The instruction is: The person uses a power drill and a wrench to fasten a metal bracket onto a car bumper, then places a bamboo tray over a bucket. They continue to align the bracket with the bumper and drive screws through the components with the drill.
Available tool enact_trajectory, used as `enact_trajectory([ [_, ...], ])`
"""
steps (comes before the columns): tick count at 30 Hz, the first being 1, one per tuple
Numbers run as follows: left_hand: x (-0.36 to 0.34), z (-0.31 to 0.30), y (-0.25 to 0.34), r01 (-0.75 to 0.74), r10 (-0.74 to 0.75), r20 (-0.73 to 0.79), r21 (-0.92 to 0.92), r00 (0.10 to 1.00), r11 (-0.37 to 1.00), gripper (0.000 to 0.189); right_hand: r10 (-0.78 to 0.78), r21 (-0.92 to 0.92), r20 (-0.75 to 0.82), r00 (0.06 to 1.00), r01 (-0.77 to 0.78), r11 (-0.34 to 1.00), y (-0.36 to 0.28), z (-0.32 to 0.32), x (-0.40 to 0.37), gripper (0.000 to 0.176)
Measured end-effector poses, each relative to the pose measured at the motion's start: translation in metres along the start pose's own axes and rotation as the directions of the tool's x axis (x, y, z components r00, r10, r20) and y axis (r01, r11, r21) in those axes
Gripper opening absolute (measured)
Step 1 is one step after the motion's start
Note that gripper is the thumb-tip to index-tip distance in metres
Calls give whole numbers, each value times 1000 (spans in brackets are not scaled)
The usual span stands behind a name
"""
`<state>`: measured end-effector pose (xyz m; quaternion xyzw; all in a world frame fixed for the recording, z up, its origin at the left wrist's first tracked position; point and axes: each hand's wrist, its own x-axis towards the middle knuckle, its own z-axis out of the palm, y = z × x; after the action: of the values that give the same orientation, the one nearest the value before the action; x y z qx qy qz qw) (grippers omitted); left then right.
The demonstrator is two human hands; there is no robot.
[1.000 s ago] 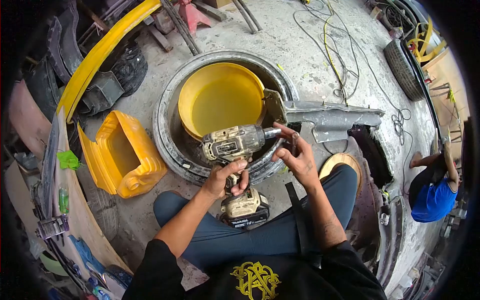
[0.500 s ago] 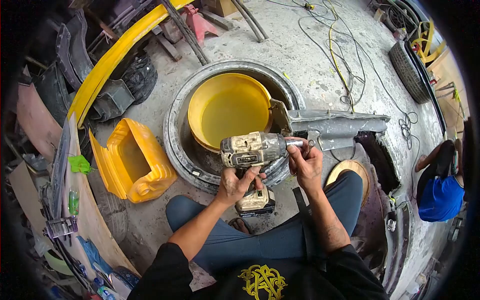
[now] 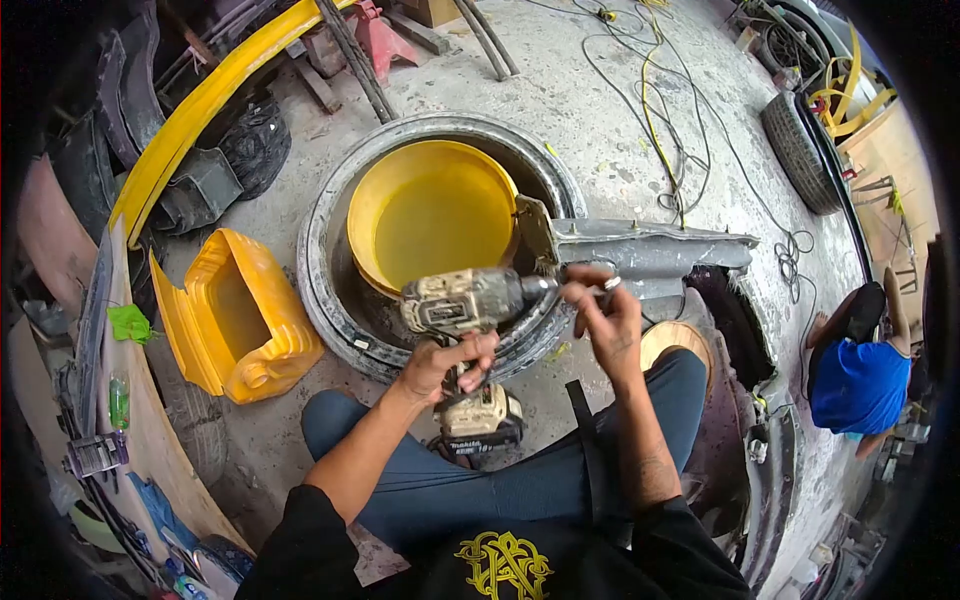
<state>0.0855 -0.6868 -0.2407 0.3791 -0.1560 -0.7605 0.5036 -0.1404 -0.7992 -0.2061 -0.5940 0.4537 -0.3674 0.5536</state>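
My left hand [image 3: 445, 365] is wrapped round the grip of a cordless impact wrench [image 3: 460, 303], tan and black, its battery pointing down toward my lap. The wrench's nose, slightly smeared by motion, points right toward my right hand [image 3: 606, 318]. Between the fingers of that hand is a small shiny metal piece [image 3: 610, 285], partly hidden and too small to name exactly. A gap shows between those fingers and the wrench's nose. Behind the wrench stands a yellow tub [image 3: 362, 225] of cloudy yellowish liquid, set inside a large grey wheel rim [image 3: 315, 290].
A cut-open yellow jerrycan [image 3: 240, 310] stands left of the rim. A grey metal bracket [image 3: 650, 245] juts out at the right. Cables [image 3: 690, 150] lie across the floor. Nearby are a tyre [image 3: 800, 150] and a person in a blue shirt [image 3: 860, 388].
My right fingers have come away from the wrench's nose with the small metal piece. The wrench has shifted a little left. The person at the right has moved an arm.
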Motion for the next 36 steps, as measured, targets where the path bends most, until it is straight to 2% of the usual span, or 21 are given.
enact_trajectory([
  [2, 2, -6, 0, -55, 60, -130, 38, 990, 998, 24, -83, -103, -120, 989, 71, 992, 14, -11, 9, 36],
  [3, 1, 2, 7, -120, 125, -146, 44, 981, 992, 17, -28, -139, -94, 995, 15, 990, 11, -18, 9, 40],
  [4, 1, 0, 8, -158, 177, -188, 112, 966, 981, 17, -28, -138, -94, 995, 15, 990, 11, -17, 10, 40],
  [6, 2, -10, 10, -140, 166, -180, 148, 970, 979, 23, -137, -338, -69, 988, 106, 935, 13, -14, 13, 37],
  [7, 2, -11, 9, -140, 167, -182, 149, 969, 979, 23, -123, -352, -45, 991, 100, 931, 13, -13, 15, 35],
  [11, 0, -2, 9, -101, 160, -242, 238, 957, 966, 26, -143, -207, -90, 986, 122, 971, 21, -3, 22, 31],
  [13, 1, 1, 9, -122, 184, -217, 272, 959, 955, 27, -68, -21, -125, 990, 66, 998, 21, 0, 23, 28],
  [19, 1, 10, 14, -194, 250, -169, 293, 953, 936, 32, 2, 85, -129, 992, 9, 996, 22, 8, 21, 23],
  [22, 2, 10, 10, -222, 286, -172, 318, 943, 922, 34, -74, 63, -145, 987, 84, 994, 31, 8, 23, 22],
  [24, 3, 11, 9, -227, 298, -183, 329, 937, 917, 35, -44, 101, -145, 988, 59, 993, 32, 9, 23, 21],
  [28, 5, 14, 10, -191, 276, -209, 352, 938, 916, 39, -119, -38, -118, 986, 115, 993, 37, 14, 26, 23],
  [30, 5, 16, 12, -187, 250, -180, 307, 951, 933, 35, -127, -44, -119, 985, 123, 991, 32, 19, 25, 23],
  [31, 6, 17, 11, -188, 251, -183, 306, 950, 933, 34, -179, -103, -148, 973, 164, 981, 25, 20, 25, 22],
  [34, 9, 16, 9, -192, 250, -180, 289, 951, 938, 35, -235, -112, -160, 959, 219, 969, 23, 19, 27, 21],
  [36, 7, 18, 12, -193, 249, -171, 290, 953, 937, 36, -206, -92, -148, 967, 194, 977, 23, 16, 28, 20],
])
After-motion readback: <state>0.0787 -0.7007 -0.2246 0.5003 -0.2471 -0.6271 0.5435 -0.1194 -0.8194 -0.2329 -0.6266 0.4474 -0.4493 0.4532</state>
